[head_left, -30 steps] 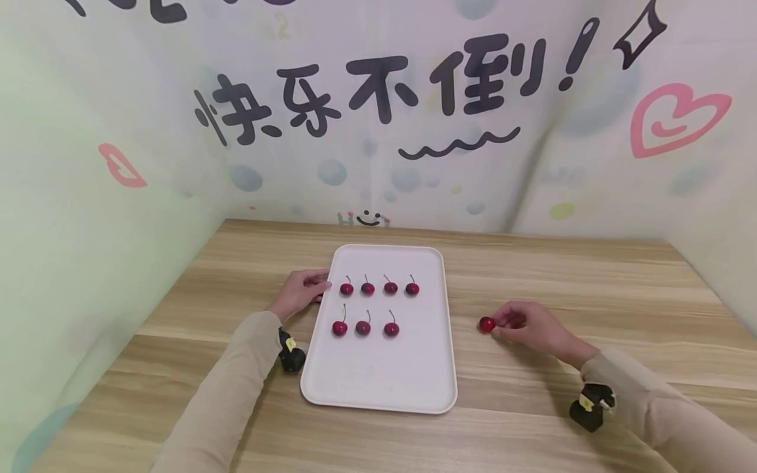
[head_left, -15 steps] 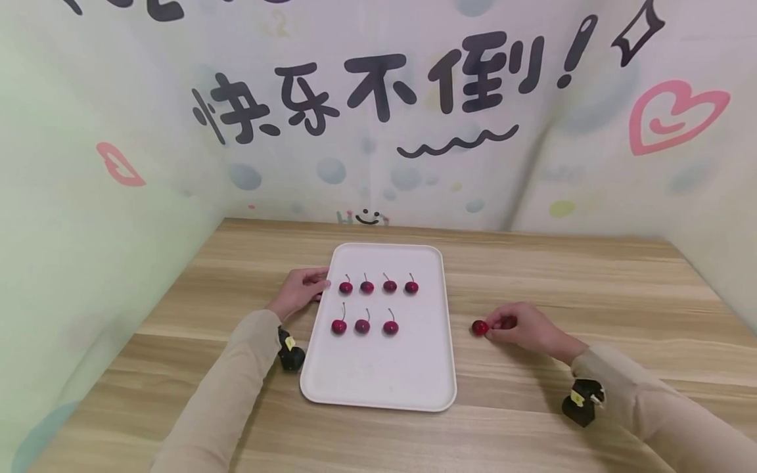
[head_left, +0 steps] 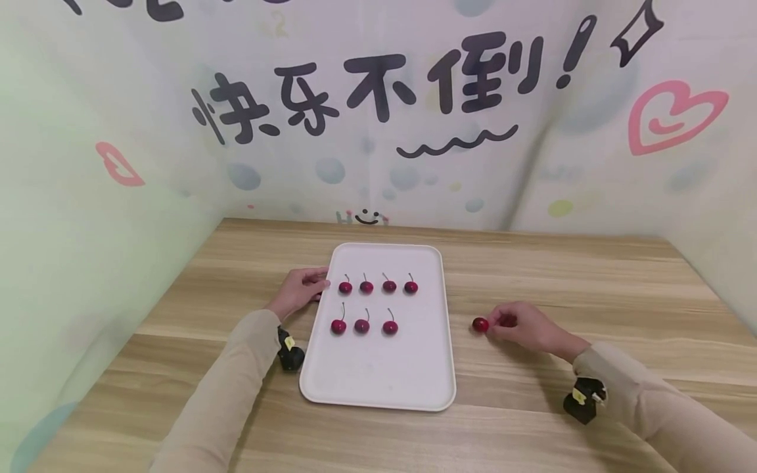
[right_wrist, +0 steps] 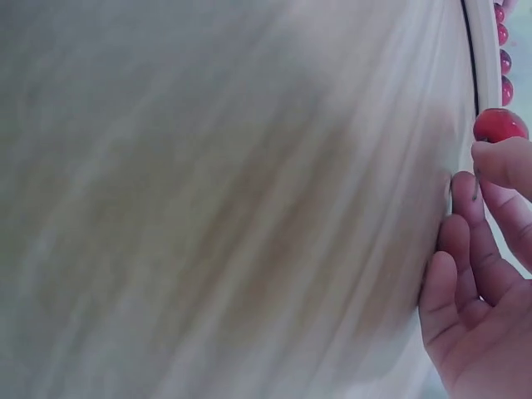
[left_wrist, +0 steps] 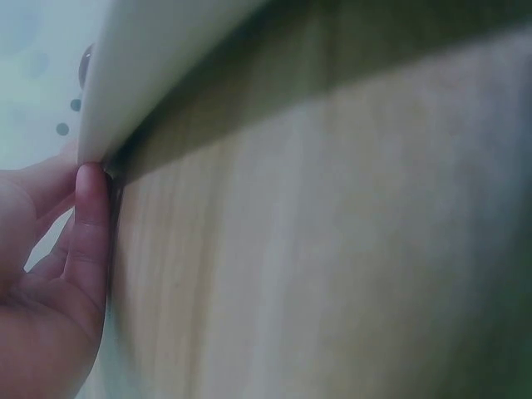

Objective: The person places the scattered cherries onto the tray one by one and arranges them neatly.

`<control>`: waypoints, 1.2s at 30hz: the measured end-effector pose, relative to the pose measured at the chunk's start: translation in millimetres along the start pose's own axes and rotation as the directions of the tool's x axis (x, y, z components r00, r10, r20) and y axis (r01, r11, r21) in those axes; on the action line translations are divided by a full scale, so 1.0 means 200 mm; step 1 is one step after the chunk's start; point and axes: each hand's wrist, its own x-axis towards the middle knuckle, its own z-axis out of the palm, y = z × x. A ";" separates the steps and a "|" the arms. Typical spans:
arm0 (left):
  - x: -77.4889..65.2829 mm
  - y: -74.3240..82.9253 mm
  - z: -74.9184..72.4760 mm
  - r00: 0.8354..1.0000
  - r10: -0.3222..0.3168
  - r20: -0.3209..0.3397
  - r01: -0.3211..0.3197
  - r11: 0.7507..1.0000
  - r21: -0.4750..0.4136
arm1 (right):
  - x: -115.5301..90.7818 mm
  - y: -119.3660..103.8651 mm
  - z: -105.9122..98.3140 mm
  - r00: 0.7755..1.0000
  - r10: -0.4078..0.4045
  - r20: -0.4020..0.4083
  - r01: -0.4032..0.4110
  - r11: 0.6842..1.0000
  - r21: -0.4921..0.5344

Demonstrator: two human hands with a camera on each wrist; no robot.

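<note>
My left hand [head_left: 296, 290] holds the left rim of a white rectangular tray [head_left: 378, 374], thumb at the edge. The left wrist view has the fingertips right at the rim of the tray [left_wrist: 137, 75]. On the tray stand two rows of dark red cherries with stems: several in the far row, including a cherry [head_left: 411, 287] at its right end, and three in the near row, with a cherry [head_left: 390, 327] at its right. Right of the tray, my right hand [head_left: 528, 327] pinches a red cherry [head_left: 480, 325] by its stem between thumb and finger, its other fingers curled on the table.
The tray rests on a wood-grain table [head_left: 532, 427]. Behind the table hangs a white printed cloth [head_left: 378, 177] with black characters and a pink heart. Black wrist cameras sit at both cuffs.
Over the last second my right hand has shifted slightly left toward the tray with the cherry, then nearly stopped. The left hand and tray stay in place.
</note>
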 end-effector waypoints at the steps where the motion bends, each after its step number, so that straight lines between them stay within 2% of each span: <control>1: -0.01 0.00 0.00 1.000 0.015 -0.003 -0.015 1.000 -0.005 | 0.00 0.00 0.00 1.000 -0.003 -0.002 0.003 1.000 -0.001; 6: -0.01 0.01 -0.01 1.000 0.026 0.001 -0.026 1.000 -0.014 | 0.01 0.00 -0.01 1.000 0.023 -0.012 -0.023 1.000 -0.006; 8: 0.00 0.00 0.00 1.000 0.007 0.001 -0.007 1.000 -0.012 | 0.01 -0.01 -0.01 0.999 0.044 -0.020 -0.044 0.999 -0.002; 12: 0.01 0.00 0.01 1.000 -0.001 -0.003 0.001 1.000 -0.003 | 0.01 -0.02 -0.01 0.994 0.102 -0.036 -0.099 0.993 0.065; 18: 0.00 0.00 0.00 1.000 0.005 -0.005 -0.005 1.000 0.009 | 0.02 -0.04 0.00 0.978 0.206 -0.028 -0.192 0.948 0.254; 25: 0.00 0.00 0.01 1.000 0.000 -0.011 0.000 1.000 0.004 | 0.04 -0.06 0.01 0.959 0.283 -0.008 -0.258 0.888 0.381; 31: -0.01 0.01 0.01 1.000 -0.007 -0.006 0.007 1.000 0.002 | 0.04 -0.08 0.00 0.954 0.300 0.019 -0.276 0.849 0.450; 36: -0.02 0.02 -0.01 1.000 0.028 -0.004 -0.028 1.000 0.004 | 0.04 -0.11 0.00 0.955 0.295 0.024 -0.274 0.851 0.448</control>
